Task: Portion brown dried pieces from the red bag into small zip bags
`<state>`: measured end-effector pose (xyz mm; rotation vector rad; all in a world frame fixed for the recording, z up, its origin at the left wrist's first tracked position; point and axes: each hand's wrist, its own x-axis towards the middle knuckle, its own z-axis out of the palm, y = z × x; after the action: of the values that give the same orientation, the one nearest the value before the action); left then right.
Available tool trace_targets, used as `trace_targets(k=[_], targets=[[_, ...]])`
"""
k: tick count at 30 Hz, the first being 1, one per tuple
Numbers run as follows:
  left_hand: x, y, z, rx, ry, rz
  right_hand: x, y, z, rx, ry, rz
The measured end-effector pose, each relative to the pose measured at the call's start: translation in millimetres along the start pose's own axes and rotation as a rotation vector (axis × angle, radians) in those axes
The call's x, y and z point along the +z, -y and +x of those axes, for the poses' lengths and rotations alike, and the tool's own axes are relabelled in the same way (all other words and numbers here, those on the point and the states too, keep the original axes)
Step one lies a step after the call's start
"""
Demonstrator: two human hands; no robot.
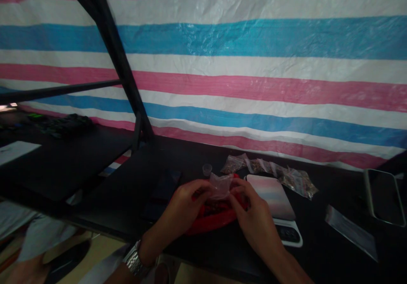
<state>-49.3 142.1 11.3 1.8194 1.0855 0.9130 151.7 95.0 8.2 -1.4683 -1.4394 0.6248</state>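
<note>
Between both hands I hold a small clear plastic bag above a red tray. My left hand pinches the bag's left edge, with a metal-banded watch on that wrist. My right hand pinches the opposite edge. Dark contents lie in the tray, partly hidden by the bag and hands. Just behind the tray stands a small clear cup. Beside my right hand is a digital scale with a reflective top and a dark display. The bag looks see-through, and I cannot make out anything inside it.
Several filled zip bags lie in a row behind the scale. Farther right are a flat clear bag and a phone. A dark flat object lies left of the tray. A black metal frame rises at left before striped sheeting.
</note>
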Motion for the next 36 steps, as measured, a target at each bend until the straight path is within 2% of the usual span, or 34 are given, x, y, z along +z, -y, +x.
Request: trace_targets(k=[3, 5, 6, 8, 10, 12, 14, 16, 17, 19, 22, 25, 30, 36], targets=[[-8.3, -1.0, -4.2, 0.009, 0.056, 0.125, -22.7, -1.0, 16.1, -0.037, -0.2, -0.062], [-13.8, -1.9, -8.6, 0.041, 0.176, 0.268, -48.5, -8.9, 29.8, -0.034, -0.327, -0.136], [-15.4, -2.1, -10.8, 0.059, 0.242, 0.336, -63.1, -15.2, 35.7, -0.005, -0.339, -0.188], [-15.3, -2.0, -14.4, 0.076, 0.343, 0.442, -90.4, -31.0, 43.0, 0.136, -0.218, -0.331], [-11.8, -1.7, -16.0, 0.07, 0.385, 0.5, -109.0, -47.1, 43.7, 0.238, -0.013, -0.451], [-7.2, -1.8, -15.8, 0.075, 0.395, 0.53, -114.4, -57.7, 39.3, 0.21, 0.086, -0.55], [-3.4, -3.2, -14.6, 0.109, 0.395, 0.545, -106.8, -58.0, 32.3, 0.077, -0.008, -0.641], [-0.8, -6.5, -13.1, 0.146, 0.388, 0.556, -90.6, -47.2, 23.8, -0.113, -0.143, -0.667], [0.3, -8.9, -12.5, 0.161, 0.385, 0.558, -80.8, -39.1, 19.1, -0.216, -0.14, -0.635], [2.2, -14.6, -11.5, 0.182, 0.382, 0.551, -60.6, -22.4, 9.4, -0.344, 0.001, -0.574], [4.0, -22.0, -10.1, 0.14, 0.405, 0.533, -34.7, -10.1, -1.5, -0.386, 0.203, -0.634], [3.3, -23.3, -8.7, 0.056, 0.421, 0.57, -20.9, -17.5, -4.1, -0.412, 0.286, -0.743], [-2.1, -15.4, -7.5, -0.012, 0.416, 0.74, -24.4, -33.7, -0.2, -0.367, 0.179, -0.848], [-11.4, -6.9, -1.3, -0.02, 0.25, 0.979, -28.2, -25.9, -7.3, -0.298, 0.131, -0.811]])
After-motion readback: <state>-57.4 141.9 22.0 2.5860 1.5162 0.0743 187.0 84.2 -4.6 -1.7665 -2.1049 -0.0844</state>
